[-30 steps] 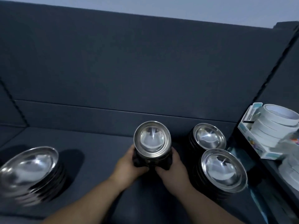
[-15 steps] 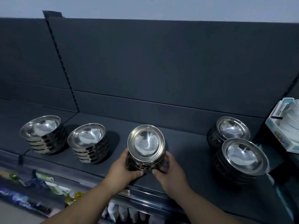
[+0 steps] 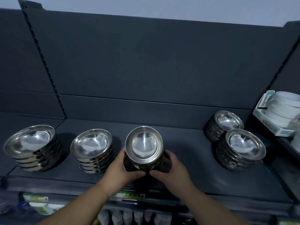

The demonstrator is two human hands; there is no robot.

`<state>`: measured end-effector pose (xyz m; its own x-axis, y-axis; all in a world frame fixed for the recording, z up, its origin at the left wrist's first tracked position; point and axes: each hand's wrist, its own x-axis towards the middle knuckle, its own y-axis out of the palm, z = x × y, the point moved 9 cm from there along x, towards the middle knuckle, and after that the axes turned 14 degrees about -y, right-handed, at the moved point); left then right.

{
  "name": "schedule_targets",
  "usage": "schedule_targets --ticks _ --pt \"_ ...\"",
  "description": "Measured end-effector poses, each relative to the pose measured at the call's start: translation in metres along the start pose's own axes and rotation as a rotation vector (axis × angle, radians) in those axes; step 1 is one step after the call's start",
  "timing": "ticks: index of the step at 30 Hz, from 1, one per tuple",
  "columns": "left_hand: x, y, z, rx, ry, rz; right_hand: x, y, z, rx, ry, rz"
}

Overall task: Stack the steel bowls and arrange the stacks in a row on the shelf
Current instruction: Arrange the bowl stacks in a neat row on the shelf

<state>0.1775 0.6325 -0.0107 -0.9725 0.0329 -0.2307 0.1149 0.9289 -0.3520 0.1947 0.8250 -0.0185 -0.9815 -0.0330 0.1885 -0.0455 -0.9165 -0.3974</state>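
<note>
While two stacks of steel bowls, a far-left stack (image 3: 33,147) and a second stack (image 3: 92,150), stand on the dark shelf (image 3: 186,179) to the left of the middle stack (image 3: 144,151), that middle stack is gripped low on its sides by both hands. On its left the left hand (image 3: 124,170) curls around it, on its right the right hand (image 3: 171,170) does the same, thumbs nearly meeting in front. Well to its right stand a back stack (image 3: 225,123) and a front stack (image 3: 241,146), touching, then white rolls in a box (image 3: 279,111).
</note>
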Motion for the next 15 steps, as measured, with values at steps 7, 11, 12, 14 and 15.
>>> schedule_targets --ticks 7,11,12,14,15 --pt "0.0055 -0.0097 -0.008 0.07 0.062 -0.037 0.0099 0.0032 0.0081 -0.058 -0.098 -0.03" --pt "0.0043 -0.0116 -0.0116 0.072 0.094 -0.027 0.0069 0.0019 0.0083 -0.073 -0.109 -0.074" --pt "0.0042 -0.011 -0.0117 0.069 0.1 -0.016 0.0061 0.0017 0.0074 -0.08 -0.107 -0.075" --pt "0.0033 -0.0092 -0.0114 0.07 0.106 0.002 0.0044 0.0027 0.006 -0.093 -0.103 -0.068" --pt "0.0031 -0.0086 -0.0109 0.07 0.105 0.009 0.0037 0.0034 0.0052 -0.094 -0.1 -0.063"
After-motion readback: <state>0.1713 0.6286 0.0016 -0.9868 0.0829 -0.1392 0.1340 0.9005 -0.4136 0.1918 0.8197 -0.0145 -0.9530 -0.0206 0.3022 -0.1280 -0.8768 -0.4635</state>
